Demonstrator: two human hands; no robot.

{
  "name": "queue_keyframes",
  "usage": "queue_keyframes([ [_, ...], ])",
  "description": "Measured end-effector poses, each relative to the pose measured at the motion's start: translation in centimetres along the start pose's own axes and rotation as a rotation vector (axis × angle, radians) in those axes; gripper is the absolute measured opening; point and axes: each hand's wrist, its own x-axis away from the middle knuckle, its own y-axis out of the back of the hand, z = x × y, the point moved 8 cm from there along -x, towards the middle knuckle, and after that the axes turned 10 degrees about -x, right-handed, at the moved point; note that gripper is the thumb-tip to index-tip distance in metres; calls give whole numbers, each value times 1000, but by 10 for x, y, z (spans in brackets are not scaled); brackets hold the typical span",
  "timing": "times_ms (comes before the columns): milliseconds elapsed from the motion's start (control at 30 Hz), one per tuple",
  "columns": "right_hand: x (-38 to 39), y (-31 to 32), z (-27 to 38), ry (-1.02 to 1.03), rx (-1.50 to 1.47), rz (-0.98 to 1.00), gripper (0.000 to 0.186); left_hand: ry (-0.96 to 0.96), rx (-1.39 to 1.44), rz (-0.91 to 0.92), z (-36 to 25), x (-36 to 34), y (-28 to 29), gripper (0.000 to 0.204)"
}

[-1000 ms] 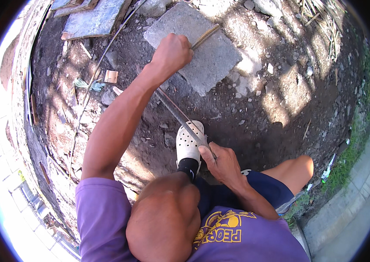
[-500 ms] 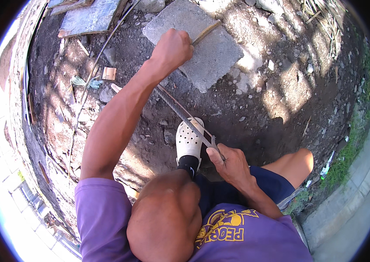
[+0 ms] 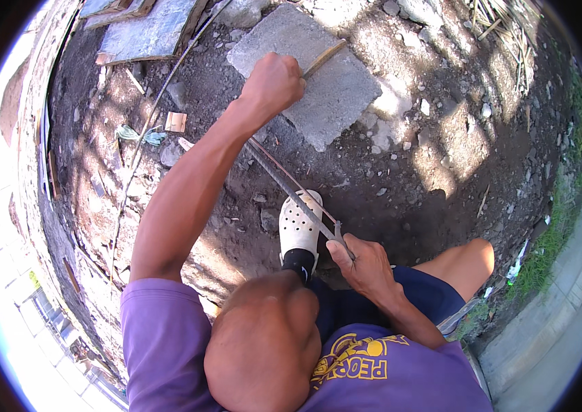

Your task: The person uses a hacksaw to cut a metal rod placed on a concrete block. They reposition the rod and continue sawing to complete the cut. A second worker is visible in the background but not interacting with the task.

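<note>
My left hand (image 3: 274, 82) is a closed fist over the near-left part of a grey concrete slab (image 3: 335, 93). From its right side sticks out a narrow wooden stick (image 3: 324, 56); the rest of it is hidden in the fingers. Lower right, my right hand (image 3: 368, 264) is closed on the near end of a grey metal rod (image 3: 283, 180). Alongside the rod runs a thin reddish strip (image 3: 291, 176), meeting it at a small upright piece by my thumb, much like a hacksaw frame. Rod and strip slant up left, and their far end passes behind my left forearm.
Beneath the rod is my foot in a white clog (image 3: 299, 223). Flat boards (image 3: 143, 31) lie at the far left, near a long thin cable (image 3: 160, 89), a small wood block (image 3: 176, 122) and a green-blue tie (image 3: 141, 134). Stones litter the soil; a concrete kerb (image 3: 538, 343) edges the right.
</note>
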Motion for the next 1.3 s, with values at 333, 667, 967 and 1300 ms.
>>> queue_keyframes([
  [333, -99, -44, 43, 175, 89, -51, 58, 52, 28, 116, 4, -2, 6, 17],
  [667, 20, 8, -16, 119, -135, -51, 62, 563, 299, -793, 139, 100, 205, 23],
  [967, 25, 29, -29, 102, -278, -237, 65, 686, 126, -314, 239, 100, 57, 42],
  [1300, 3, 11, -15, 78, -400, -233, 66, 486, 488, -207, 128, 174, 8, 50],
])
